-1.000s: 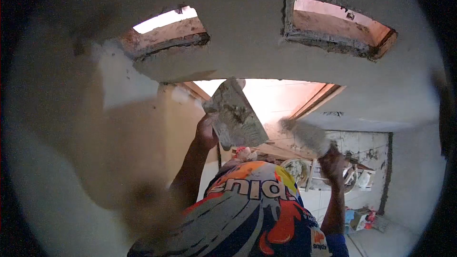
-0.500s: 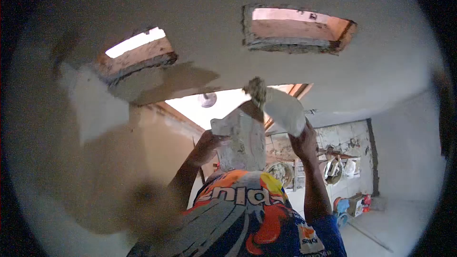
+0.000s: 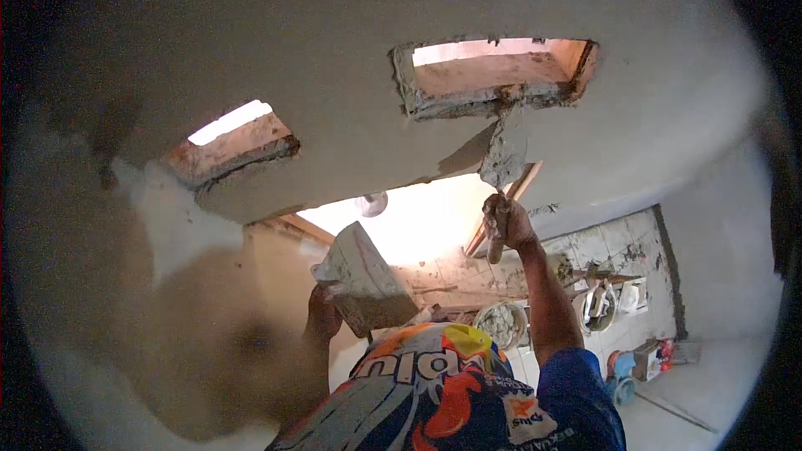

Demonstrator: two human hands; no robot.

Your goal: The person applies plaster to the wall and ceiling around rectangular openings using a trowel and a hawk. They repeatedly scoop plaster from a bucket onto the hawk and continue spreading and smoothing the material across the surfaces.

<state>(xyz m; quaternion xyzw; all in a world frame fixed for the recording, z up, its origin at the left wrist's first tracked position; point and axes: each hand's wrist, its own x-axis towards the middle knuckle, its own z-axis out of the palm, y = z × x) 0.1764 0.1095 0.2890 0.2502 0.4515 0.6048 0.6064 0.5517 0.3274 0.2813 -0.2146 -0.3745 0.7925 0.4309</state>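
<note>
My right hand (image 3: 508, 224) is closed round the handle of a trowel (image 3: 505, 153). The trowel's blade points up and bears wet plaster; its tip is near the lower edge of the right wall opening (image 3: 493, 75). Lower and to the left, my left hand (image 3: 322, 314) holds a plaster-smeared board (image 3: 362, 277), tilted, with its fingers partly hidden in shadow. Between the trowel and the doorway's top edge lies a darker patch of plaster (image 3: 461, 156) on the wall.
A second wall opening (image 3: 238, 146) is at the left. Beyond the bright doorway's frame (image 3: 525, 184) are a bucket of plaster (image 3: 501, 326), another bucket with tools (image 3: 596, 307), and a box (image 3: 647, 361). A long stick (image 3: 677, 407) lies at the lower right.
My right hand has raised the trowel away from the board, up to the wall below the right opening. The board in my left hand has moved left and down and tilted.
</note>
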